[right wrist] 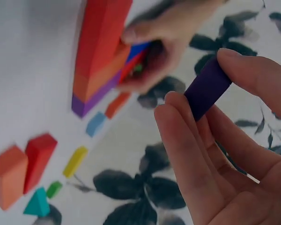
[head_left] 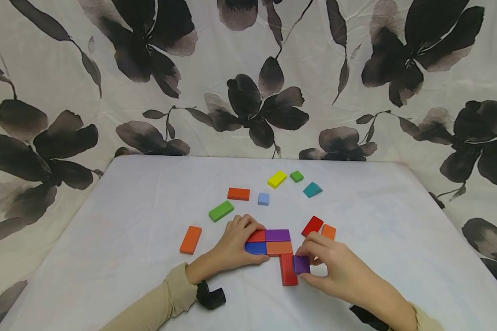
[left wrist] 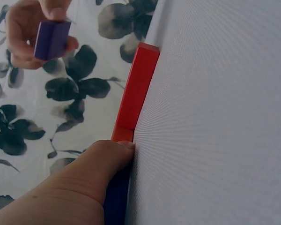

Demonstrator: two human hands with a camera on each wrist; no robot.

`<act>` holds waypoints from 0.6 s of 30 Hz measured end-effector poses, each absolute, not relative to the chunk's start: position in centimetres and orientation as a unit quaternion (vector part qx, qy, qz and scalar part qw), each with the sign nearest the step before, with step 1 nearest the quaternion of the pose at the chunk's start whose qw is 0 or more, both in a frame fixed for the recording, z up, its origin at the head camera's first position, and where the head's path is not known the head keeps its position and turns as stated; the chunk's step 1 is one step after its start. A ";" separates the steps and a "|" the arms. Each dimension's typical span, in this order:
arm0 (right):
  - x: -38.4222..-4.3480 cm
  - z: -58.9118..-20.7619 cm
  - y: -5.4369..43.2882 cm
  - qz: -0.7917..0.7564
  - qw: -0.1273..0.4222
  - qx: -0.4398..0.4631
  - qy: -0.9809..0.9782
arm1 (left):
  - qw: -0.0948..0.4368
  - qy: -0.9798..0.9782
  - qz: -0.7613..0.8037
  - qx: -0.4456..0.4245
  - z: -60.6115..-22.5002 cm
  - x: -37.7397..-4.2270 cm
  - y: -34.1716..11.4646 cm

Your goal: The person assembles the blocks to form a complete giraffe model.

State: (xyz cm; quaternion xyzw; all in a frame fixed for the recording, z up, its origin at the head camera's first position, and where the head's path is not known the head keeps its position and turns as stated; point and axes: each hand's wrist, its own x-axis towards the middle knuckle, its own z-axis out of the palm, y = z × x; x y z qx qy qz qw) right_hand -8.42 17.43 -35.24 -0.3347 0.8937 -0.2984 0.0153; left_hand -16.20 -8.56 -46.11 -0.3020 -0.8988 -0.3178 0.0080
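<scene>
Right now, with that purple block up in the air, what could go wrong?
The right hand only pinches the purple block, so it might slip. Lowering it could bump the red block sticking out of the block group. The left hand grips that group, so squeezing might shift it.

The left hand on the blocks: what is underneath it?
Peeking out from under the left hand are a red block and a blue block. Their left ends are covered in the head view; anything else beneath the hand can't be seen.
</scene>
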 end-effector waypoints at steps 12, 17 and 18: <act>-6.2 -38.9 16.0 -0.241 0.159 -0.339 0.896 | 0.013 -0.897 -0.315 -0.308 -46.1 -16.3 -8.6; -6.1 -39.7 15.9 -0.228 0.182 -0.335 0.896 | 0.015 -0.897 -0.316 -0.310 -46.1 -16.3 -8.7; -6.1 -39.7 15.9 -0.229 0.184 -0.333 0.896 | 0.016 -0.896 -0.317 -0.310 -46.1 -16.3 -8.7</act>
